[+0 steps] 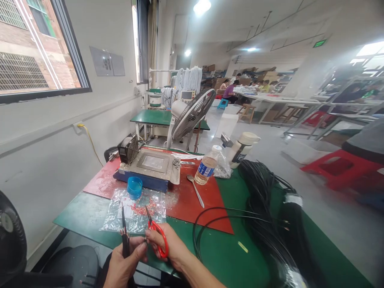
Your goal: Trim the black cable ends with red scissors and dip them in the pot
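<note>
Blue cup [135, 193], one, at twelve o'clock from the hands, its contents hard to make out; clear flat bag [111, 218] beneath it, reddish scraps showing, whether inside or on top unclear. Capped bottle [205, 170] of pale liquid, one o'clock; flask [243, 147], two o'clock, interior hidden. Black cable [125, 247], one, upright in the left hand [124, 260], long axis running six to twelve, split end with coppery strands toward twelve; lower run cut off by the frame. Red-handled scissors [155, 226], one, gripped in the right hand [168, 242], blades pointing to eleven. Fingertips of both hands meet, pinching something small and dark, mostly covered; the blades' opening cannot be told.
</note>
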Available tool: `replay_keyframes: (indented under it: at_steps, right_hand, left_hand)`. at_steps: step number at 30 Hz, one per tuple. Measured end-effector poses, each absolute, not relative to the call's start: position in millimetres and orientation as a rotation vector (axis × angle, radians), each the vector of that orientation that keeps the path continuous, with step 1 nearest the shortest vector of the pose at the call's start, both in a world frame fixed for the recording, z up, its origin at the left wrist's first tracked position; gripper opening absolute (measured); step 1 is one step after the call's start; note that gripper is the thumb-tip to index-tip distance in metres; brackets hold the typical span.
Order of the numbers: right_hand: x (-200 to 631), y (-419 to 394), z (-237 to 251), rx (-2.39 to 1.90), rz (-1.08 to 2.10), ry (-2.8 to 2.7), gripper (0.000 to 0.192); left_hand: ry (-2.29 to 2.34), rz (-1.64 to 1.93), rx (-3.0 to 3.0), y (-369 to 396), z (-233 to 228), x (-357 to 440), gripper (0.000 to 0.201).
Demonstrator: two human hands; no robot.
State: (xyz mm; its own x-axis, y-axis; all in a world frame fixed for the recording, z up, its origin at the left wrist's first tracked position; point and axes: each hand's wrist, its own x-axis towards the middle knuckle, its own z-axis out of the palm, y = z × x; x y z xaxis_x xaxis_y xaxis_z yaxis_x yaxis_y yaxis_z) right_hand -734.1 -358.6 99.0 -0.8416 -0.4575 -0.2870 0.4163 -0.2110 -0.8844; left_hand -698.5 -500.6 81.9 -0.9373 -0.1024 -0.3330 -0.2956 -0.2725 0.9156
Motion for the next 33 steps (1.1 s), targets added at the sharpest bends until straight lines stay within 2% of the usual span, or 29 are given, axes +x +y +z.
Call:
replay_keyframes:
  at_steps: [6, 10, 17, 33]
  right_hand:
    - [-727.8, -357.5, 101.7, -0.102, -2.029, 1.669, 0.051]
    - [-724.2, -357.2, 104.6, -0.093, -2.01, 1.718, 0.051]
    - [-723.1, -359.0, 102.6, 0.037, -2.121, 1.376, 0.055]
    - [-723.5, -360.4, 99.8, 0.089, -2.151, 1.312, 0.051]
  left_hand:
    - [1.933, 2.299, -0.443, -498.3, 85.8, -694.2, 0.046]
    - [1.846, 2.324, -0.534, -493.5, 95.7, -690.7, 0.045]
    - [1.745, 2.223, -0.516, -494.7, 102.7, -689.9, 0.048]
    - [1.708, 2.286, -0.504, -490.9, 97.8, -687.4, 0.041]
